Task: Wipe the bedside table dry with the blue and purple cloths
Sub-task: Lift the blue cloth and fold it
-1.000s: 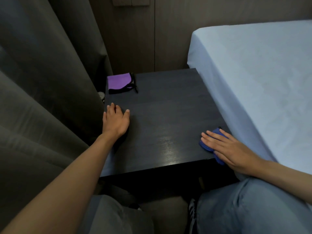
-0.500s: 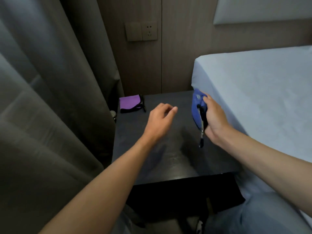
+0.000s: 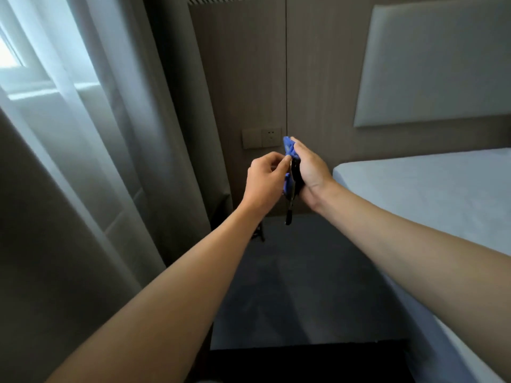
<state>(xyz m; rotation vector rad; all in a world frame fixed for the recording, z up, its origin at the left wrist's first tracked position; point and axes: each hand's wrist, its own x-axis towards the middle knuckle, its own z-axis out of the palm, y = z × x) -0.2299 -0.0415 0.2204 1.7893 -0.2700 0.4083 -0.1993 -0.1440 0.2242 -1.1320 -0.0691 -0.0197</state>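
The blue cloth with black trim is held up in the air above the dark bedside table. My right hand grips it from the right, and a black strap hangs down from it. My left hand pinches the cloth's left edge with thumb and fingers. The purple cloth is hidden behind my left forearm; only a bit of its black strap shows at the table's back left.
A bed with a pale blue sheet runs along the table's right side. Grey curtains hang close on the left. A wooden wall with a socket plate and a padded headboard stands behind.
My right hand lifted the blue cloth off the table's front right and raised it. My left hand left the table and came to grip the cloth. The view has tilted upward.
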